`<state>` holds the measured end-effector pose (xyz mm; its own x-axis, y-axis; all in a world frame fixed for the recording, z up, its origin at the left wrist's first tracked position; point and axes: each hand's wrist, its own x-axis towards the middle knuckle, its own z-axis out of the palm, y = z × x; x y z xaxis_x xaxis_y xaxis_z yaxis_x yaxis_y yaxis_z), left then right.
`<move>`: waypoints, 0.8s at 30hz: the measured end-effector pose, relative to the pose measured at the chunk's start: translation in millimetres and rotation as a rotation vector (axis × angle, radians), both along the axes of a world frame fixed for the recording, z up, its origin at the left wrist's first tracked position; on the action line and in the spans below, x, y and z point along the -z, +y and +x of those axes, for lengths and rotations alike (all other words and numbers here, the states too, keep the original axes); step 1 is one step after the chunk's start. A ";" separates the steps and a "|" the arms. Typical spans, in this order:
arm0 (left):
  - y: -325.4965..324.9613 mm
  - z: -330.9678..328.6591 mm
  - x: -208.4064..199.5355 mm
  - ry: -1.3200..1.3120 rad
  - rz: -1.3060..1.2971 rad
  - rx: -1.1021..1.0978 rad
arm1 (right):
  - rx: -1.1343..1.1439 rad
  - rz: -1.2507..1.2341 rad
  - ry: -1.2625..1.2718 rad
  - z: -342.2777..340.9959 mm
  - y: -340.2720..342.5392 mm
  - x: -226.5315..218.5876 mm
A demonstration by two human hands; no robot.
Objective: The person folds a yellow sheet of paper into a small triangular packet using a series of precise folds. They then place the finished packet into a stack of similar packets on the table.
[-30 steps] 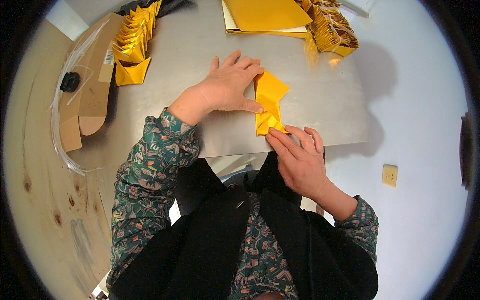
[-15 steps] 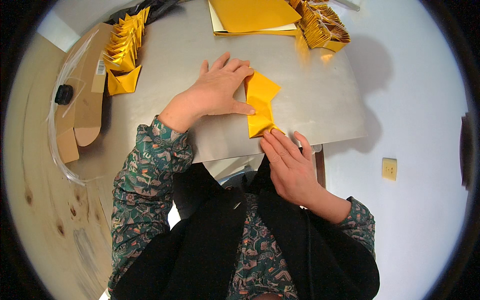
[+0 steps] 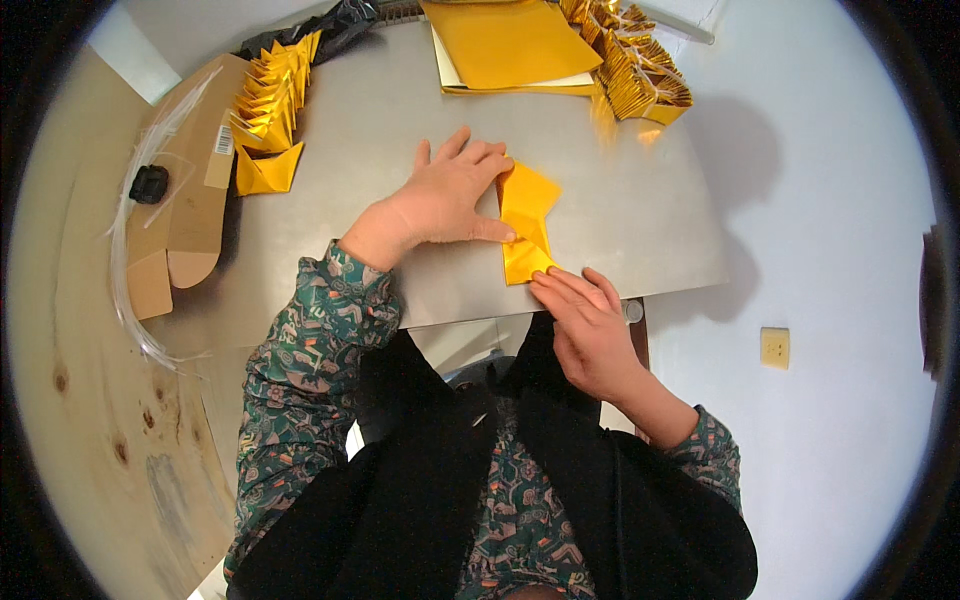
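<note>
A folded piece of gold paper (image 3: 528, 190) lies near the front edge of the metal tabletop, angled at its upper end. To its left is my left hand (image 3: 445, 200), open with fingers spread; the thumb presses the paper's middle and the index finger touches its upper left edge. My right hand (image 3: 592, 335) reaches in at the lower right corner, fingers stretched out together and their tips on the paper. The thumb of that hand stands a little apart. What lies under the fingertips is hidden.
Folded gold paper pieces (image 3: 272, 100) stand in a row at the far left, beside an open cardboard box (image 3: 180, 230) with clear strands and a black object (image 3: 149, 184). Gold sheets (image 3: 510, 45) are stacked at the back, next to bundled pleated gold pieces (image 3: 645, 75). A wall (image 3: 830, 230) borders the right.
The right fingertips have pressed down at the paper's lower right corner, where a raised flap now looks flatter. The left hand keeps its hold-down position; the whole view has shifted slightly.
</note>
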<state>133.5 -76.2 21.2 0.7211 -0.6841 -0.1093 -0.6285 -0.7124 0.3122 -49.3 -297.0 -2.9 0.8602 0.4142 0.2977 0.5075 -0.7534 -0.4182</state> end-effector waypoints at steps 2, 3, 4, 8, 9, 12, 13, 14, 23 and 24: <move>6.6 -1.4 -0.8 0.008 -0.022 0.019 | 0.103 0.146 -0.058 -1.9 -1.7 -2.4; 8.7 -6.7 -0.5 0.022 -0.030 0.028 | 0.165 0.204 -0.058 -6.0 -5.5 -2.7; 10.9 -14.5 1.1 0.037 -0.034 0.038 | 0.291 0.251 -0.050 -10.7 -8.6 -2.9; 17.0 -49.3 8.1 0.004 -0.061 0.093 | 0.433 0.656 0.439 -27.7 -7.9 12.0; 16.5 -57.0 10.4 -0.017 -0.075 0.086 | 0.444 0.742 0.594 -32.7 -2.3 18.3; 11.9 -80.7 14.8 -0.043 -0.101 0.058 | 0.347 0.819 0.601 -38.9 16.1 33.9; 12.2 -86.2 15.1 -0.027 -0.173 0.044 | 0.364 0.858 0.611 -37.7 20.6 36.8; 12.6 -90.1 15.0 -0.014 -0.247 0.031 | 0.363 0.924 0.622 -35.5 24.7 38.6; 38.4 -114.2 16.7 0.836 -1.110 -0.302 | 0.223 1.144 0.619 -25.6 31.7 7.3; 34.8 -116.5 18.1 0.879 -1.124 -0.285 | 0.207 1.137 0.611 -23.9 35.2 5.5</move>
